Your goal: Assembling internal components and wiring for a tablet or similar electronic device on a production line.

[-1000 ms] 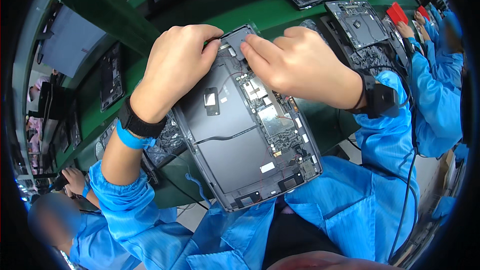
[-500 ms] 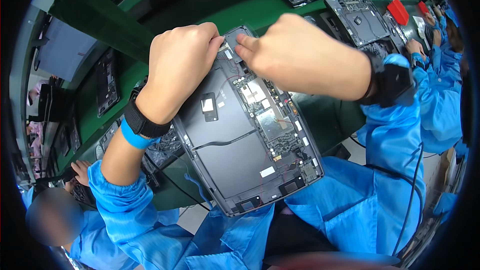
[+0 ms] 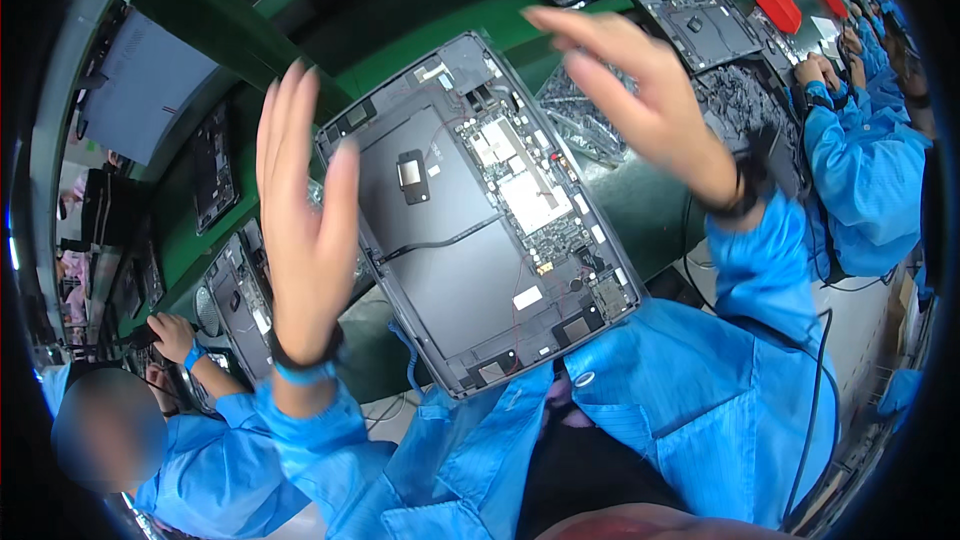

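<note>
Dark grey casing marks the opened flat device (image 3: 440,305) at the centre, lying aslant with its lower end before the wearer's blue jacket (image 3: 690,380). A circuit board (image 3: 522,190) runs along its right side; a black cable (image 3: 445,240) crosses the broad grey panel, and a small black plate (image 3: 413,180) with a pale window lies above the cable. The left hand (image 3: 305,220), open and empty, stands beside the left edge; contact cannot be told. The right hand (image 3: 645,105), likewise open and empty, is raised beyond the upper right edge. Upper right: a second opened device (image 3: 700,30) and a red bin (image 3: 779,7).
</note>
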A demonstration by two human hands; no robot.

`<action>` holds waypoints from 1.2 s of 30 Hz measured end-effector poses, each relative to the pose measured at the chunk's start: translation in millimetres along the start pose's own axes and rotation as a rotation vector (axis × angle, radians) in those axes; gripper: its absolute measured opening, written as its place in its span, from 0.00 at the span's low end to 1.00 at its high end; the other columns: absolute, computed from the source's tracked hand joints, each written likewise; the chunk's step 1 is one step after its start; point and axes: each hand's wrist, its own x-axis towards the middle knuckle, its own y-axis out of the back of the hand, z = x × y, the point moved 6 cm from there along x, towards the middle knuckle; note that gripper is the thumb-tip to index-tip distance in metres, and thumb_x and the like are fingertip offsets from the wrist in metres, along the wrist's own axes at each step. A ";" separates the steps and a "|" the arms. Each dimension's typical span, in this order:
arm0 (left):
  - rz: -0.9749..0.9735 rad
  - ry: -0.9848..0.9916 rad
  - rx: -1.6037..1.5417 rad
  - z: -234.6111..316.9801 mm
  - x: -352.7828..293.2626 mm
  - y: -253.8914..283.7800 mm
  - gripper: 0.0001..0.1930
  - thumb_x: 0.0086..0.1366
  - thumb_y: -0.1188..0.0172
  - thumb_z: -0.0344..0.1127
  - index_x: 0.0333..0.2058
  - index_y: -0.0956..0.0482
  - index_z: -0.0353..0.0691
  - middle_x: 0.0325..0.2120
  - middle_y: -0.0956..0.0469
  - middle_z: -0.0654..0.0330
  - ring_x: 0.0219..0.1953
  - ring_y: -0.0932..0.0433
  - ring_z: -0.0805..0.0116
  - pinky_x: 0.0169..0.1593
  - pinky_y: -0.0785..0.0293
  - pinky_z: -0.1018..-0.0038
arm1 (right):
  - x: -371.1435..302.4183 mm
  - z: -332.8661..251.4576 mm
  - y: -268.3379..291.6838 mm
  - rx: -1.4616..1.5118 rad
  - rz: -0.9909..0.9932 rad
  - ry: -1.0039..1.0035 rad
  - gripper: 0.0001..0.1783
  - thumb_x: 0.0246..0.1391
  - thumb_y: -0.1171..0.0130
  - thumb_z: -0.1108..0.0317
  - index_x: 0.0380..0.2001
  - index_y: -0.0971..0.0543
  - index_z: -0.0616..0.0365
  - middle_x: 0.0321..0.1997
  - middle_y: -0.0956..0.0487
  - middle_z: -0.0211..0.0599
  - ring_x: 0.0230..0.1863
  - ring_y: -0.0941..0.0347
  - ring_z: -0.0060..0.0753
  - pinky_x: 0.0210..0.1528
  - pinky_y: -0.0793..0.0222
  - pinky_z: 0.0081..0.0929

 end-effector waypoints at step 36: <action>-0.022 0.283 -0.801 18.5 -98.3 -24.2 0.40 0.65 0.51 0.40 0.65 0.62 0.26 0.68 0.65 0.43 0.71 0.65 0.54 0.69 0.70 0.64 | -15.0 0.3 -15.7 1.149 0.121 -0.565 0.34 0.55 0.47 0.70 0.63 0.43 0.69 0.58 0.30 0.50 0.54 0.28 0.34 0.57 0.33 0.28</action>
